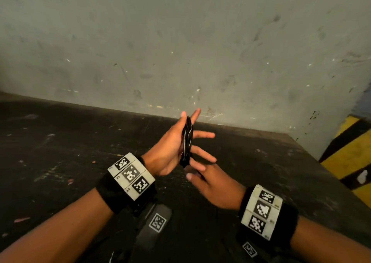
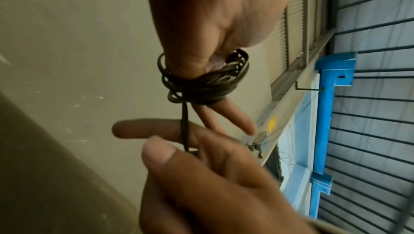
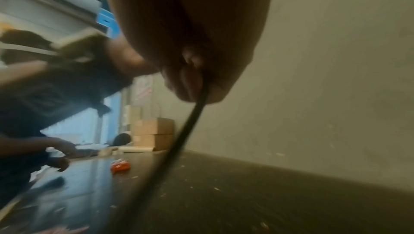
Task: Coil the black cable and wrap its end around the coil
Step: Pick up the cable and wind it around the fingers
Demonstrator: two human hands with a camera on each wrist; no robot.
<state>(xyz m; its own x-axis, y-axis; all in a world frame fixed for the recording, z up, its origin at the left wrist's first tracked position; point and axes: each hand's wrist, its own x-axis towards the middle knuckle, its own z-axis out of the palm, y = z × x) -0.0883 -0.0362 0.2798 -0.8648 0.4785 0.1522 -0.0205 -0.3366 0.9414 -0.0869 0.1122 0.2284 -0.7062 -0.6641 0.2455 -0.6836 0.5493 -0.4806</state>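
Thin black rubber cable [image 2: 201,85] coiled round spread left hand [image 1: 170,150]; tail pinched by right hand [image 1: 212,184]. Tension should be kept, turns laid snug.

**Hands above the desk, coil between them**

The coiled black cable [image 1: 186,140] sits around the left hand [image 1: 168,152], above the dark scuffed desk [image 1: 60,152]. The right hand [image 1: 214,184] lies just right, seemingly pinching the cable's loose end. The pale scratched wall [image 1: 180,41] stands behind.
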